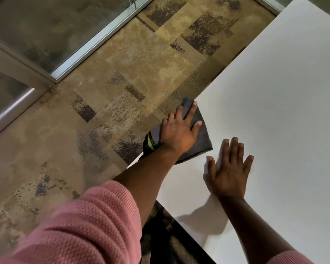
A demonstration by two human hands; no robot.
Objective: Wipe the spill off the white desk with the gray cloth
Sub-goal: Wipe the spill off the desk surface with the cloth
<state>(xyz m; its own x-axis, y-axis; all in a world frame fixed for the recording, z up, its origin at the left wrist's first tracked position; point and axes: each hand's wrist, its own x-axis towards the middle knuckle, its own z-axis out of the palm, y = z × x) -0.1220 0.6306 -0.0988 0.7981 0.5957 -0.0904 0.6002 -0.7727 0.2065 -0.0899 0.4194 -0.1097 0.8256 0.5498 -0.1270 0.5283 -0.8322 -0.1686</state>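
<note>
The white desk (274, 92) fills the right side of the view. A folded gray cloth (202, 138) lies on its left edge, partly hanging over it. My left hand (179, 130) presses flat on the cloth with fingers spread. My right hand (229, 172) lies palm down on the bare desk just right of the cloth, fingers apart, holding nothing. No spill is visible on the desk surface. A dark item with a yellow-green stripe (149, 143) shows under my left wrist at the desk's edge.
Mottled brown carpet (103, 111) lies left of the desk. A glass panel in a metal frame (95, 42) runs along the upper left. The desk's near corner (160, 202) is close to my body.
</note>
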